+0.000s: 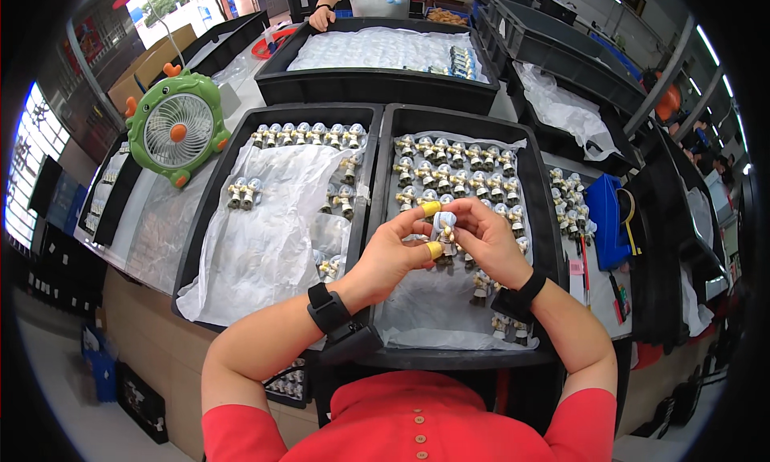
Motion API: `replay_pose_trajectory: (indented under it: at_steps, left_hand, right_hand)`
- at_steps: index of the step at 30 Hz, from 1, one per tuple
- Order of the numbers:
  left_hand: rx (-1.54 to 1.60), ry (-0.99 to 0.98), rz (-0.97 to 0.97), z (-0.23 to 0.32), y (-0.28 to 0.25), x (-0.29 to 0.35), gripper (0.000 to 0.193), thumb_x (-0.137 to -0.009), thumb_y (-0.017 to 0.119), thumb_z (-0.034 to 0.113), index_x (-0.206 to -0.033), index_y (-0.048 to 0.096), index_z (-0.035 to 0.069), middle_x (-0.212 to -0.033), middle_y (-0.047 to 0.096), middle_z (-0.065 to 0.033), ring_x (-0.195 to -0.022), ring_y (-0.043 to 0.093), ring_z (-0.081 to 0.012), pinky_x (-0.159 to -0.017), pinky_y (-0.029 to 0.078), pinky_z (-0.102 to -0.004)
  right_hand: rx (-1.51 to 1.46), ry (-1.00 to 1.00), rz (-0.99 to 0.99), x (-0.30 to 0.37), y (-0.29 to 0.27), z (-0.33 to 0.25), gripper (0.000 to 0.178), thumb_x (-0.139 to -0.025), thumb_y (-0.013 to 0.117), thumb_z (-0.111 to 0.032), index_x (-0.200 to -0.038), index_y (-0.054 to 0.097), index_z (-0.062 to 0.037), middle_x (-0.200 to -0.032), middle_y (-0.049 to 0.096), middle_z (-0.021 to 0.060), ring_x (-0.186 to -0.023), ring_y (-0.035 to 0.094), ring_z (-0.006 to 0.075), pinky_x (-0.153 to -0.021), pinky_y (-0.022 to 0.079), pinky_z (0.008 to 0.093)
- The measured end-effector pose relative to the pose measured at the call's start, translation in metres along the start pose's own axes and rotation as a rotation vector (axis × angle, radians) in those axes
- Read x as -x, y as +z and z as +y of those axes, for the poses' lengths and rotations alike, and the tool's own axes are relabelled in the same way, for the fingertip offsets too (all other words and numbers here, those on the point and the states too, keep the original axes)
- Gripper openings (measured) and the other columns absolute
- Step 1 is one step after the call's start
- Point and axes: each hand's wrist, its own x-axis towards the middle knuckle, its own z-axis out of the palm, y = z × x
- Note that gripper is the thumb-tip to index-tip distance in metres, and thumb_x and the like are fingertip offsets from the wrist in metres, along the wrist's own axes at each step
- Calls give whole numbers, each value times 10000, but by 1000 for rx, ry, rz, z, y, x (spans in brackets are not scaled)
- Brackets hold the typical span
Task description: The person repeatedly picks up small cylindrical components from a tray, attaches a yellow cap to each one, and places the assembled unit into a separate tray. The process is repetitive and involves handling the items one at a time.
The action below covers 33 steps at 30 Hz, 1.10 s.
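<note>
Between both hands, over the right-hand black tray (388,181), I hold a small figurine (443,226) upright, with a pale blue top and a dark base. My left hand (401,241), with yellow finger covers on thumb and forefinger, pinches it from the left. The fingers of my right hand (489,239) close on its other side. Rows of similar figurines (457,153) stand on white paper in this tray, partly hidden by my hands. In the left-hand black tray (212,197), more figurines (309,133) line the far and right edges, and a pair (245,192) stands on the crumpled paper (265,253).
A green fan (178,129) stands left of the trays. Beyond them, a person's hand (322,18) rests on a large black tray (377,87). At right are a blue bin (607,221), loose figurines (571,201), and pens (585,273). Stacked black trays (561,49) stand at far right.
</note>
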Motion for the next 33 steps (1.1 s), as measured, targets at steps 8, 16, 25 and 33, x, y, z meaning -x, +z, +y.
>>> replay_pose_trajectory:
  at_steps: [8,16,25,33]
  left_hand:
    - [24,-41,0,1,0,0,541,-841,623,57,-1337,408,82,-1134,521,-53,-945,555,-117,-797,487,-268]
    - [29,-51,4,-2,-4,-3,523,-848,628,64,-1324,413,81,-1156,520,-58,-957,559,-118,-802,489,-262]
    - [-17,88,-22,-3,2,-1,548,-841,644,80,-1323,394,7,-1070,526,-32,-911,562,-94,-746,467,-227]
    - [112,145,-67,0,0,-2,434,-899,584,128,-1278,398,29,-1114,567,-50,-997,551,-111,-860,439,-260]
  right_hand:
    - [23,1,4,1,0,-2,268,-882,521,35,-1142,524,-30,-1053,621,81,-1005,594,137,-870,471,264]
    - [21,18,-1,0,1,-3,294,-876,517,35,-1163,523,-34,-1056,624,88,-1000,599,144,-874,475,270]
    - [275,-192,87,7,6,-14,348,-798,644,-20,-1133,557,-46,-913,626,63,-843,611,140,-775,492,269]
    - [419,-373,231,12,13,-32,462,-722,733,-63,-1152,562,-63,-953,599,71,-893,588,170,-775,467,291]
